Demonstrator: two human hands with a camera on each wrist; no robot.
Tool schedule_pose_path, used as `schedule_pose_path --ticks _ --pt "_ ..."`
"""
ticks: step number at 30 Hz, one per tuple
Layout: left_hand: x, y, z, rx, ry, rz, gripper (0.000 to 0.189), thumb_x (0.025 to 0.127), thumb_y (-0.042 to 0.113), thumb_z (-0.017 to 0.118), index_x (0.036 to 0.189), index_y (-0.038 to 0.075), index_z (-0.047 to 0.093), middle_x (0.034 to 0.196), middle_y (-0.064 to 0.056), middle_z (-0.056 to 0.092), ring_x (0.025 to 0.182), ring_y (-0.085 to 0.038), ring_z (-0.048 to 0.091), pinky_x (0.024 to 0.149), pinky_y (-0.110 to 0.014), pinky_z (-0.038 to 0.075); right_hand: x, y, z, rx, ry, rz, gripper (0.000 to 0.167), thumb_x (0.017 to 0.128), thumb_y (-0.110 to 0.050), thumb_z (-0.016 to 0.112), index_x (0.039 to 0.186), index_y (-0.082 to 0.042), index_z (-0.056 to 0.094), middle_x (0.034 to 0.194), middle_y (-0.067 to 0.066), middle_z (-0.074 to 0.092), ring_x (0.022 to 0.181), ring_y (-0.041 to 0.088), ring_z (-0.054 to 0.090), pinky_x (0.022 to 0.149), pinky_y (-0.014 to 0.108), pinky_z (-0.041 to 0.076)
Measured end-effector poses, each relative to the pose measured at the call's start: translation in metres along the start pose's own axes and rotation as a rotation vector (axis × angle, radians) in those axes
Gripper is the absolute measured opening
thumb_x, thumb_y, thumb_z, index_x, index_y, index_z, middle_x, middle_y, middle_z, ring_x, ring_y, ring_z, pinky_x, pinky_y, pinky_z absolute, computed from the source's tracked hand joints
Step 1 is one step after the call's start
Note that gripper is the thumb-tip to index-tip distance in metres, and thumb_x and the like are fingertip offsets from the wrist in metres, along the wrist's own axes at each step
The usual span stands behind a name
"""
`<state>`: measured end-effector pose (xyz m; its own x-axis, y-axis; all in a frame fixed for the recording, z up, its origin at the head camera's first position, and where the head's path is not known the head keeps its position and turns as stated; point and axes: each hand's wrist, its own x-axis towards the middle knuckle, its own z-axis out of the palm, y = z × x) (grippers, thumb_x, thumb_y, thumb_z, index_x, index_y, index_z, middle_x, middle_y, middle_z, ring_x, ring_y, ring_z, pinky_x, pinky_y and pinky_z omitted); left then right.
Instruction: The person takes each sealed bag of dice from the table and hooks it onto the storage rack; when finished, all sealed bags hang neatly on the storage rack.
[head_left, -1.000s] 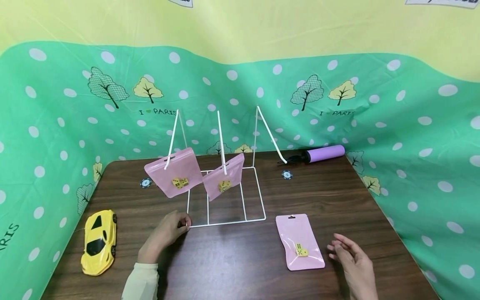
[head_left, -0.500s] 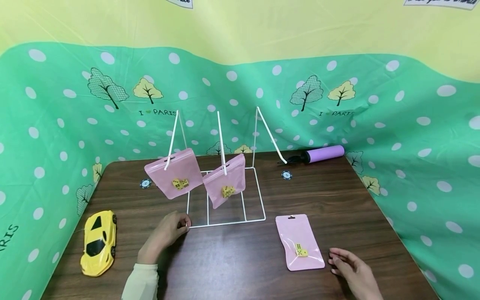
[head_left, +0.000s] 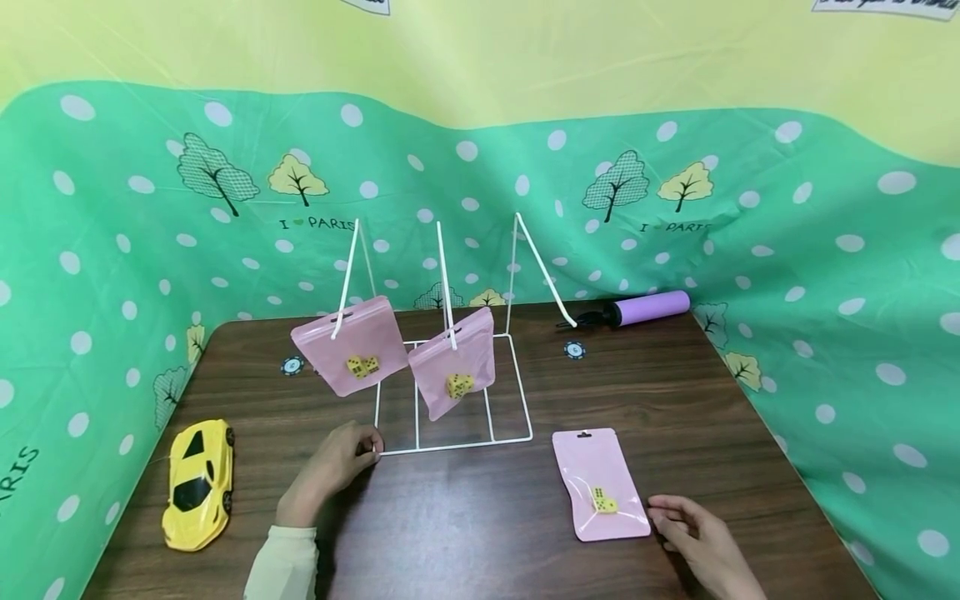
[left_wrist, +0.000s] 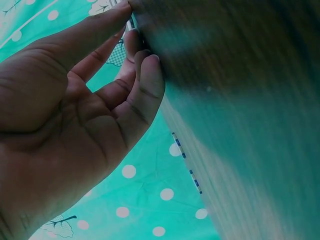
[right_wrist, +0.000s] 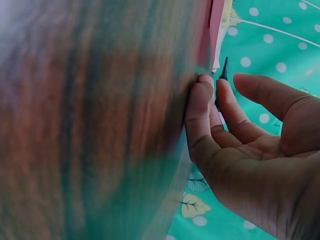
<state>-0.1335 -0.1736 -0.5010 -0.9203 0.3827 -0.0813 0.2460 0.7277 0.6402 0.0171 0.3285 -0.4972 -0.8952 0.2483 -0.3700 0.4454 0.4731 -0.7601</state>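
A white wire rack [head_left: 456, 447] stands mid-table with three slanting arms. My left hand [head_left: 339, 460] pinches its near left corner between thumb and finger; the left wrist view shows the hand [left_wrist: 85, 105] from the palm side. From the left arm hangs a pink zip bag [head_left: 337, 342] with yellow dice inside, and from the middle arm a second pink bag [head_left: 435, 371] with dice. A third pink bag [head_left: 592, 458] lies flat at the right. At its lower right edge is my right hand [head_left: 701, 537], with thumb and fingers apart in the right wrist view [right_wrist: 250, 145].
A yellow toy car [head_left: 198, 485] stands at the left. A purple hand pump [head_left: 648, 307] lies at the back right. Poker chips [head_left: 574, 350] lie on the brown table [head_left: 465, 533]. Behind hangs a green dotted cloth [head_left: 465, 175].
My right hand has moved left to the edge of the flat bag. The bag on the middle arm has swung and turned slightly. My left hand stays at the rack corner.
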Motion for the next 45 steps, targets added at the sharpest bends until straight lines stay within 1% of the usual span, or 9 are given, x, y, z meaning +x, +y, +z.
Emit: schedule_pose_path --ticks 10,15,24,26,30,33,36,41,45 --pt "0.0 0.002 -0.001 0.0 -0.001 -0.025 0.022 0.094 -0.007 0.076 0.086 0.011 0.068 0.084 0.001 0.055 0.081 -0.016 0.051 0.074 -0.034 0.046 0.002 -0.007 0.011 -0.017 0.019 -0.115 0.023 0.103 -0.003 0.07 0.124 0.008 0.069 0.102 0.008 0.072 0.083 0.005 0.06 0.072 0.026 0.051" --pt "-0.001 0.002 0.0 0.004 0.005 0.013 0.023 0.093 -0.007 0.077 0.085 0.013 0.068 0.083 0.003 0.056 0.08 -0.014 0.051 0.073 -0.033 0.046 0.003 -0.013 0.013 -0.08 -0.001 -0.086 0.018 0.102 -0.004 0.072 0.119 0.001 0.075 0.102 0.005 0.07 0.086 0.009 0.058 0.076 0.025 0.048" --pt "-0.001 0.001 0.0 0.001 0.001 -0.012 0.021 0.094 -0.007 0.075 0.086 0.011 0.068 0.084 0.002 0.055 0.08 -0.015 0.05 0.074 -0.034 0.046 0.001 -0.015 0.016 -0.101 0.031 -0.083 0.014 0.1 0.001 0.069 0.113 0.0 0.076 0.098 0.004 0.069 0.084 0.008 0.057 0.075 0.024 0.049" --pt "-0.001 0.001 0.0 -0.001 0.0 -0.014 0.021 0.095 -0.007 0.075 0.087 0.011 0.068 0.084 0.002 0.055 0.08 -0.015 0.05 0.073 -0.033 0.045 0.0 -0.015 0.015 -0.06 0.038 -0.075 0.016 0.1 0.003 0.067 0.115 0.003 0.075 0.099 0.006 0.068 0.084 0.007 0.057 0.074 0.024 0.051" --pt "-0.001 0.001 0.0 -0.008 0.002 0.006 0.022 0.094 -0.007 0.075 0.086 0.012 0.067 0.083 0.002 0.055 0.079 -0.014 0.05 0.072 -0.032 0.045 -0.002 -0.015 0.016 0.113 0.05 -0.037 0.021 0.101 0.009 0.063 0.121 0.014 0.069 0.107 0.014 0.062 0.081 0.006 0.06 0.075 0.026 0.061" --pt "-0.001 0.001 0.0 -0.01 0.005 0.014 0.022 0.094 -0.007 0.076 0.085 0.012 0.067 0.083 0.002 0.055 0.079 -0.014 0.051 0.071 -0.032 0.045 -0.002 -0.017 0.016 0.202 0.066 -0.012 0.023 0.103 0.011 0.06 0.124 0.018 0.065 0.113 0.017 0.057 0.079 0.006 0.062 0.077 0.027 0.063" --pt "-0.002 0.001 0.0 -0.007 -0.003 0.004 0.022 0.094 -0.006 0.075 0.086 0.012 0.067 0.083 0.002 0.055 0.079 -0.014 0.05 0.072 -0.033 0.045 -0.001 -0.018 0.016 0.214 0.096 -0.009 0.024 0.104 0.01 0.06 0.126 0.018 0.064 0.113 0.016 0.058 0.077 0.006 0.063 0.077 0.025 0.062" --pt "-0.001 0.001 0.0 -0.001 -0.013 -0.003 0.022 0.094 -0.007 0.075 0.086 0.012 0.067 0.082 0.002 0.055 0.079 -0.015 0.05 0.072 -0.033 0.045 -0.003 -0.018 0.013 0.244 0.161 -0.067 0.023 0.104 0.009 0.063 0.125 0.018 0.065 0.111 0.011 0.059 0.077 0.003 0.065 0.075 0.023 0.062" --pt "-0.001 0.002 0.0 -0.002 -0.015 -0.009 0.022 0.095 -0.007 0.075 0.085 0.012 0.067 0.083 0.002 0.054 0.08 -0.015 0.05 0.072 -0.033 0.045 -0.005 -0.017 0.009 0.323 0.189 -0.083 0.022 0.104 0.006 0.065 0.124 0.016 0.066 0.108 0.004 0.061 0.08 0.002 0.065 0.074 0.023 0.061"
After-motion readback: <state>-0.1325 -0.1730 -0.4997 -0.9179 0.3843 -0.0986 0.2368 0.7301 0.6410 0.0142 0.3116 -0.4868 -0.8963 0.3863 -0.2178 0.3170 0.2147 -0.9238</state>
